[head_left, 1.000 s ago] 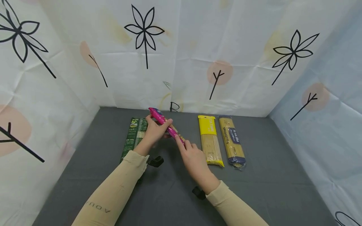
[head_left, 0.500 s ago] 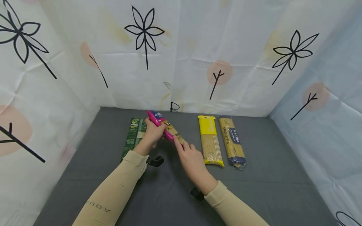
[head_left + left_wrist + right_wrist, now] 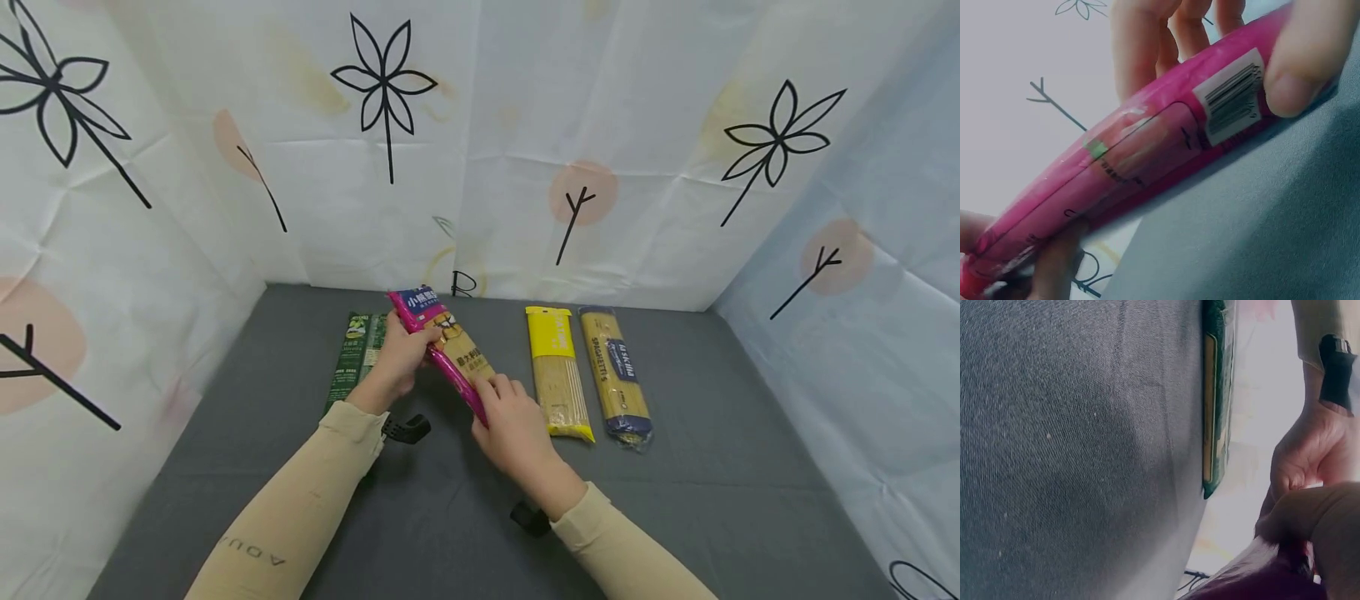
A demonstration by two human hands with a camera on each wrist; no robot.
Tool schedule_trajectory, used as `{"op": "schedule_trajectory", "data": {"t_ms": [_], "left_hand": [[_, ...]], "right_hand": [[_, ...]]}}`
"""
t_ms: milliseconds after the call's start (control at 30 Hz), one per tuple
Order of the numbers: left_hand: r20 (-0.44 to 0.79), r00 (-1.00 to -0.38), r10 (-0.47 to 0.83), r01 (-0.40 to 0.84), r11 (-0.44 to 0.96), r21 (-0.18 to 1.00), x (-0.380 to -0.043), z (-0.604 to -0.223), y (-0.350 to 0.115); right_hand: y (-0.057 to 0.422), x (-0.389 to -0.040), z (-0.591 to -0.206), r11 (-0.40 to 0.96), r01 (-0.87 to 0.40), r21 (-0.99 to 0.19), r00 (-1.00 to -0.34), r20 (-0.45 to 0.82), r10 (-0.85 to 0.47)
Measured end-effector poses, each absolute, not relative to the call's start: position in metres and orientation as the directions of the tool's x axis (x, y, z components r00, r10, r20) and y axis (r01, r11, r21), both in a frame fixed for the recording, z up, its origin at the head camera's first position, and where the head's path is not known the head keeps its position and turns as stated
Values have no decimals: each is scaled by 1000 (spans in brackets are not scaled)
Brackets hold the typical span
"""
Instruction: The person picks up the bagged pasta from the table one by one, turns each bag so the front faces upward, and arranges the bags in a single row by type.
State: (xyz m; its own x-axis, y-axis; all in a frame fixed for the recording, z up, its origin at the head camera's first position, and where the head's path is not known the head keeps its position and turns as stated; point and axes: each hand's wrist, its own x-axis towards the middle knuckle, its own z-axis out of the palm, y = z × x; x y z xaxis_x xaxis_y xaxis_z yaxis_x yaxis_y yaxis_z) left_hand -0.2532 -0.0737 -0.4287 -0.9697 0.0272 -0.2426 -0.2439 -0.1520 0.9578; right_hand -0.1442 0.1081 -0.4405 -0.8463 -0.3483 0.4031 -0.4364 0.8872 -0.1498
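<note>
A pink and tan pasta pack (image 3: 459, 346) is held tilted above the table between both hands, its printed front facing up. My left hand (image 3: 397, 357) grips it by the upper left edge, thumb over the front. At the lower end, my right hand (image 3: 517, 427) pinches the corner, fingers on top. A white barcode label shows on the pack's pink side (image 3: 1147, 147) in the left wrist view. Behind my left forearm lies a green pack (image 3: 349, 358), partly covered by the hand. In the right wrist view the pasta pack (image 3: 1260, 578) is dark and cut off.
To the right, a yellow-topped pack of long pasta (image 3: 557, 375) and a spaghetti pack with blue ends (image 3: 615, 375) lie side by side on the grey tablecloth (image 3: 720, 467). A white patterned cloth (image 3: 502, 100) hangs behind the table and along both sides.
The pasta pack has rolled from its narrow pink side to show its printed front. My right hand has gone from extended index finger to gripping the lower end. The other packs stay put.
</note>
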Motion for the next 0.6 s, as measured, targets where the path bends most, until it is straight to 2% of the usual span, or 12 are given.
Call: {"op": "schedule_trajectory", "data": {"t_ms": [133, 400, 600], "left_hand": [[-202, -978, 42, -206, -196, 959, -254, -427, -76], [-138, -987, 87, -156, -248, 956, -254, -422, -79], [-109, -985, 137, -142, -264, 954, -253, -419, -80]], "right_hand": [[114, -145, -438, 868, -438, -235, -860, 390, -329], [122, -146, -440, 838, -455, -302, -865, 374, -335], [129, -147, -446, 822, -410, -395, -903, 301, -306]]}}
